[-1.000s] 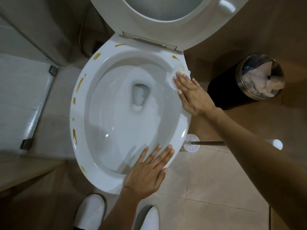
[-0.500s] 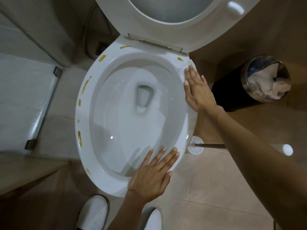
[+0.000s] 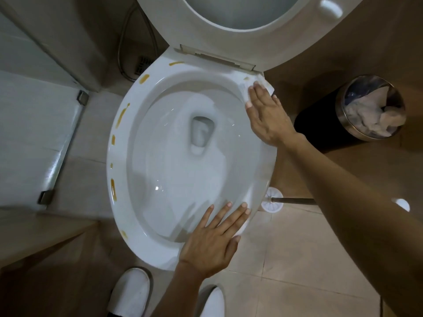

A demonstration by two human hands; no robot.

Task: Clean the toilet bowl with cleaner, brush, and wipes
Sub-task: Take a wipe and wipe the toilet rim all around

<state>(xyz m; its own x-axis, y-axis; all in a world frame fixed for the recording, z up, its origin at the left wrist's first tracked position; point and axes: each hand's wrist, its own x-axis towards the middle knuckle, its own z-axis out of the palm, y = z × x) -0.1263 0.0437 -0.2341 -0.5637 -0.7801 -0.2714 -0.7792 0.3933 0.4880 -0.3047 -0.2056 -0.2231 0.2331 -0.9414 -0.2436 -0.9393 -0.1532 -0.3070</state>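
Observation:
The white toilet bowl (image 3: 119, 179) fills the middle of the view with its seat raised (image 3: 231, 37). Several yellow-brown streaks (image 3: 121, 115) run along the left rim, and a small one (image 3: 246, 78) sits at the far right rim. My right hand (image 3: 267, 115) lies flat with straight fingers, pressing a white wipe (image 3: 266, 88) onto the far right rim near the hinge. My left hand (image 3: 212, 241) rests flat on the near right rim, fingers spread. The toilet brush (image 3: 272, 202) lies on the floor to the right of the bowl, its handle partly hidden by my right forearm.
A round metal bin (image 3: 343, 117) holding crumpled white wipes stands at the right. A hose and floor drain (image 3: 142, 65) sit behind the bowl at the left. A glass panel with metal brackets (image 3: 45, 195) borders the left side. My white shoes (image 3: 130, 291) stand in front of the bowl.
My right hand has slid the wipe up the right rim toward the hinge. My left hand has stayed on the near rim.

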